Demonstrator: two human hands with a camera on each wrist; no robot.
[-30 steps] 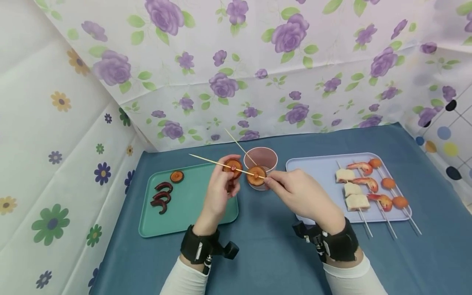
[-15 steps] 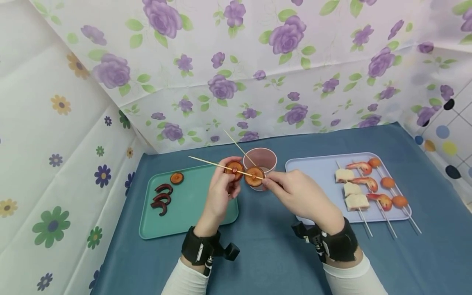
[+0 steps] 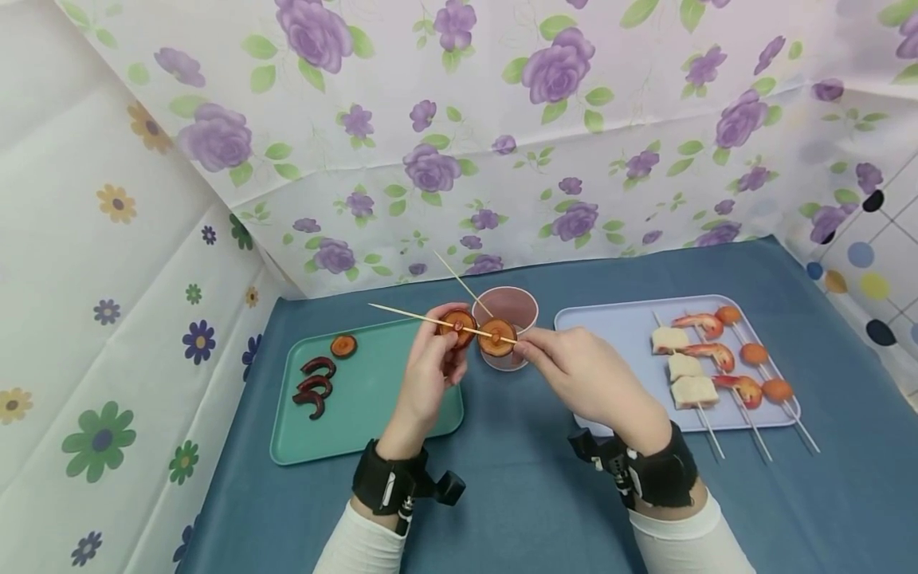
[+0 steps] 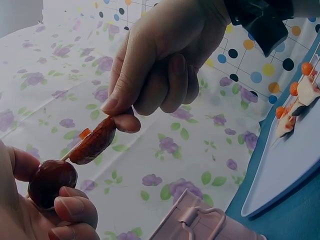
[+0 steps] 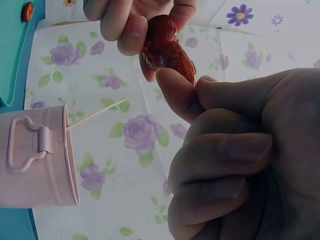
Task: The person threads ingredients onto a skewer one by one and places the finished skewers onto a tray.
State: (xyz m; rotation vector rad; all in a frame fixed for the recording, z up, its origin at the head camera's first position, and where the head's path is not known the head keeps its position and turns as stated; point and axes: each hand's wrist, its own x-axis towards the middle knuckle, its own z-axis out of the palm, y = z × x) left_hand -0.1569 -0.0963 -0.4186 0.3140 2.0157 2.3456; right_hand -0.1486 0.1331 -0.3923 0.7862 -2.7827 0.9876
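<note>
Two mushroom caps, left hand gripping one, right hand pinching their skewer

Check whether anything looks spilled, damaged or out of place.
Nothing visible looks spilled or damaged, including the two brown slices on the held skewer. Slightly untidy: three loaded skewers jut over the near rim of the lilac tray.

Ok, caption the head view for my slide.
Left hand holds one of two skewered mushrooms, right hand pinches the skewer.
</note>
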